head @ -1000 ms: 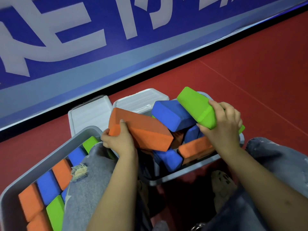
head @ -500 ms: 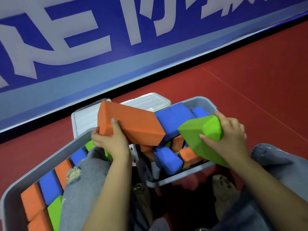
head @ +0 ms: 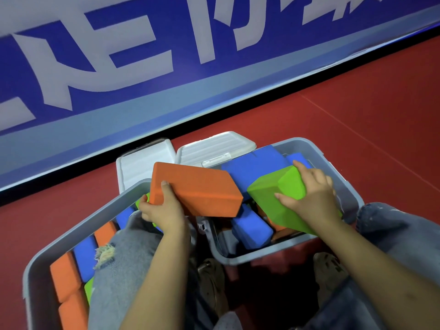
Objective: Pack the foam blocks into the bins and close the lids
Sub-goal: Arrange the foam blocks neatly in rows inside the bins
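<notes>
A left hand [head: 164,208] grips a matte orange block [head: 195,189] above two grey plastic bins; the right hand [head: 312,196] clasps a bevelled green block [head: 273,198] over the right bin [head: 345,177]. Denim knees hide much of the left bin [head: 78,227]. Ribbed white lids [head: 214,146] lie beyond.

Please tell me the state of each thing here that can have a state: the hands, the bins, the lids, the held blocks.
left hand: grips the orange block
right hand: holds the green block
left bin: open, blocks packed in rows
right bin: open, blocks piled loosely
two white lids: off, behind the bins
</notes>
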Demonstrator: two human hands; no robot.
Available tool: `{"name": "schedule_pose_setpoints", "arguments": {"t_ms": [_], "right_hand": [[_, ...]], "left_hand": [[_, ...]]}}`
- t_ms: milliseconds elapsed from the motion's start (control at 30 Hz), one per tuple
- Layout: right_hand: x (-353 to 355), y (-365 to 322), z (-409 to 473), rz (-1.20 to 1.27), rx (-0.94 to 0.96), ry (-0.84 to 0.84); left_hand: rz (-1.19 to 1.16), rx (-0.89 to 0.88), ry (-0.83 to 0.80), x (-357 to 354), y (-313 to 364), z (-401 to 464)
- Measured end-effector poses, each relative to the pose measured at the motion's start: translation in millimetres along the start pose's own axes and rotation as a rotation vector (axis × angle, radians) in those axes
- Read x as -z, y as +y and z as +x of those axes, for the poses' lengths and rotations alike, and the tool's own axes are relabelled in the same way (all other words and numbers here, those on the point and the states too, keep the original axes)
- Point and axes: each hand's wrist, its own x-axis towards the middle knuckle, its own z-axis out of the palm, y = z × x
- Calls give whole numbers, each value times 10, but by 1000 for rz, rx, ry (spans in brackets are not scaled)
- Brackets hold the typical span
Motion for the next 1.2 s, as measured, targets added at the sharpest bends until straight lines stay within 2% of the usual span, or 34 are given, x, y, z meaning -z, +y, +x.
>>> {"name": "schedule_pose_setpoints", "arguments": {"t_ms": [167,367,467,667,800,867,1000,1067,1200], "right_hand": [[-49,20,1,68,8,65],[167,98,67,-37,-1,123],[331,188,109,-60,-61,97],[487,349,143,-116,-130,38],[518,415,230,-134,-168,59],[526,427,280,-136,-183,67],[498,439,302,-132,-149,65],[489,431,317,-148,-141,-15],[436,416,356,-174,-107,-258]], "left_hand": [[-10,11,-17,-4,-93,123],[-42,197,-43,-183,-228,81],[-121,292,-74,-371,-296,37],[-218,370,-91,-924,-347,-89],[-264,415,-196,-1285,-385,-258],[-203,405,-244,-1384,-447,-293],[21,384,-571,-1428,-666,-249],[92,369,-648,-1448,-766,-235],[36,342,-676,-1483,-854,-154]]}}
